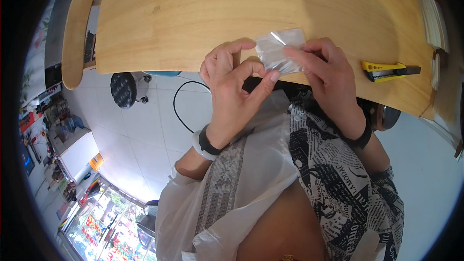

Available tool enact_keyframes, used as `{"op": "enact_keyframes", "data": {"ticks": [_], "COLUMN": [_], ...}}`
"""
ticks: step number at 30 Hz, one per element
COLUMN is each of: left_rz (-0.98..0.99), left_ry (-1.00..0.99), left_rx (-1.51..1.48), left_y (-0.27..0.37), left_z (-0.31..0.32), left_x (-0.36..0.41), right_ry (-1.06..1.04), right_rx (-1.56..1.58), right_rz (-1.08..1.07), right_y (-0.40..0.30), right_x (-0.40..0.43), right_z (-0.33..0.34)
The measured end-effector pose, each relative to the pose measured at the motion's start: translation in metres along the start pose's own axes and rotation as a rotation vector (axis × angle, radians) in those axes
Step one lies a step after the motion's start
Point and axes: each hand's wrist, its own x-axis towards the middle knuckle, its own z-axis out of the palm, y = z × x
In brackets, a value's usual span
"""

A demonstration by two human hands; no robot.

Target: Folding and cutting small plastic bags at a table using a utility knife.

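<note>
A small clear plastic bag or film (277,49) is stretched between my two hands, just over the near edge of the wooden table (203,18). My left hand (232,76) pinches its lower left corner between thumb and index finger, while another fingertip meets its upper left corner. On the opposite side, my right hand (328,69) grips the plastic, with the index finger lying across its face. The right thumb is partly hidden behind it. Light glints off creases in the film, and I cannot tell whether anything is inside.
A yellow and black utility knife (389,71) lies on the table to the right of my right hand. Stacked books or papers (433,25) stand at the right edge. A wooden chair back (77,36) and a round wheeled stool (124,90) are on the left.
</note>
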Motion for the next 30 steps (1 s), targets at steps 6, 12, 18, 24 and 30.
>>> {"op": "enact_keyframes", "data": {"ticks": [6, 12, 18, 24, 30], "left_rz": [0.029, 0.046, 0.019, 0.022, 0.074], "left_ry": [0.074, 0.038, 0.035, 0.012, 0.049], "left_rx": [0.086, 0.145, 0.101, 0.102, 0.018], "left_y": [-0.001, 0.000, 0.002, 0.007, 0.000], "left_z": [0.009, 0.008, 0.007, 0.003, 0.007], "left_x": [0.013, 0.018, 0.010, 0.011, 0.012], "right_ry": [0.005, 0.062, 0.054, 0.095, 0.150], "right_rx": [0.039, 0.059, 0.044, 0.053, 0.070], "right_rz": [0.070, 0.075, 0.063, 0.061, 0.040], "right_y": [0.001, 0.004, 0.003, 0.002, 0.004], "right_x": [-0.001, -0.004, -0.004, -0.004, -0.008], "right_z": [-0.002, 0.000, 0.000, 0.002, 0.003]}}
